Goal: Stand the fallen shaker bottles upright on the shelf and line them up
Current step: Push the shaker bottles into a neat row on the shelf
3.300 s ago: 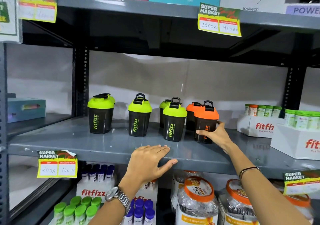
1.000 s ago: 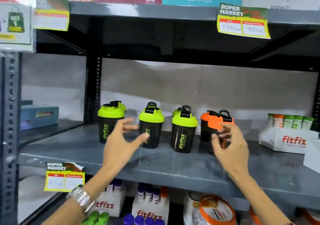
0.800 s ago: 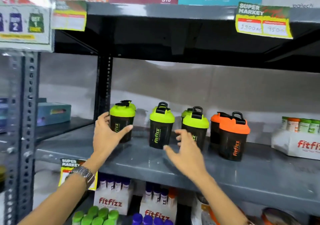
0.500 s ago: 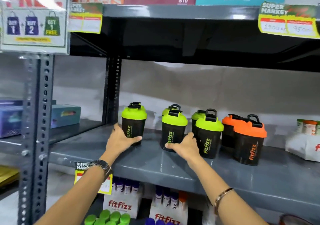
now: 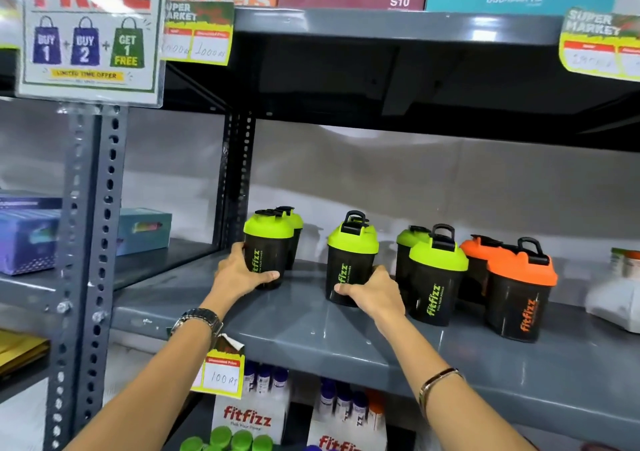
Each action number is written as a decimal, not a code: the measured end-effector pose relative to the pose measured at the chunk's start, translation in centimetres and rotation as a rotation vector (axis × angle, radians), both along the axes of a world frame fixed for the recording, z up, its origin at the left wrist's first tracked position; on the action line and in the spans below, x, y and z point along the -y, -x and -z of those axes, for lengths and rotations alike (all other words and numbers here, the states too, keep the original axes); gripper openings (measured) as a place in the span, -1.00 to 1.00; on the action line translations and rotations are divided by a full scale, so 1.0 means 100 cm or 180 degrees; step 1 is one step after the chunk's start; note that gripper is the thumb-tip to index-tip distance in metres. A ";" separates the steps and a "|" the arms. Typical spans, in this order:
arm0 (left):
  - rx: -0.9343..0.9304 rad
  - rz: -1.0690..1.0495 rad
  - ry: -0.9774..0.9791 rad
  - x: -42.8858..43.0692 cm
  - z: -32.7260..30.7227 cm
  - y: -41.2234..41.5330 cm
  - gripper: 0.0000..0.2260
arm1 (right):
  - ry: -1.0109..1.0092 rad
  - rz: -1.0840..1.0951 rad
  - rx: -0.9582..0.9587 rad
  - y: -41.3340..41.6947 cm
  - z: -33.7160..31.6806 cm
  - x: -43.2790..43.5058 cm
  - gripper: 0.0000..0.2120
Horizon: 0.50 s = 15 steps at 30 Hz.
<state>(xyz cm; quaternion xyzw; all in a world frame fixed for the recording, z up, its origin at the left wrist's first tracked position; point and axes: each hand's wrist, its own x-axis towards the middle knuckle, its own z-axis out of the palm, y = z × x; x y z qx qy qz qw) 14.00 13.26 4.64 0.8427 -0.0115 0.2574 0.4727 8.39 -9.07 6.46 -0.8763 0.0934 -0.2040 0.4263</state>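
Note:
Several black shaker bottles stand upright on the grey shelf [image 5: 311, 332]. My left hand [image 5: 239, 275] grips the base of the leftmost green-lidded shaker [image 5: 266, 248], which has another green-lidded one [image 5: 295, 223] close behind it. My right hand [image 5: 375, 293] wraps the lower part of the second green-lidded shaker [image 5: 351, 260]. To the right stand a third green-lidded shaker [image 5: 436, 284] with one partly hidden behind it, then an orange-lidded shaker [image 5: 519, 298] with another orange-lidded one [image 5: 476, 253] behind.
A perforated grey upright [image 5: 239, 173] rises just left of the shakers. White fitfizz boxes [image 5: 620, 298] sit at the shelf's right end. A price tag [image 5: 221, 374] hangs from the front edge. Below are fitfizz cartons [image 5: 247, 419] of small bottles; headset boxes line the shelf overhead.
Both hands left the orange shaker and the shelf edge, travelled left, and closed on the two leftmost front green-lidded shakers. The view has shifted left and closer.

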 end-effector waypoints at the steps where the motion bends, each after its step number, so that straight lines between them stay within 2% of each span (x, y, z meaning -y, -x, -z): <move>1: -0.0015 0.0005 -0.0004 0.000 0.000 -0.001 -0.25 | 0.0016 0.0008 0.0015 0.000 0.000 0.000 -0.35; 15: -0.0014 0.0139 0.0035 -0.006 0.002 0.002 -0.22 | -0.0147 -0.0129 0.0121 -0.002 0.006 0.004 -0.38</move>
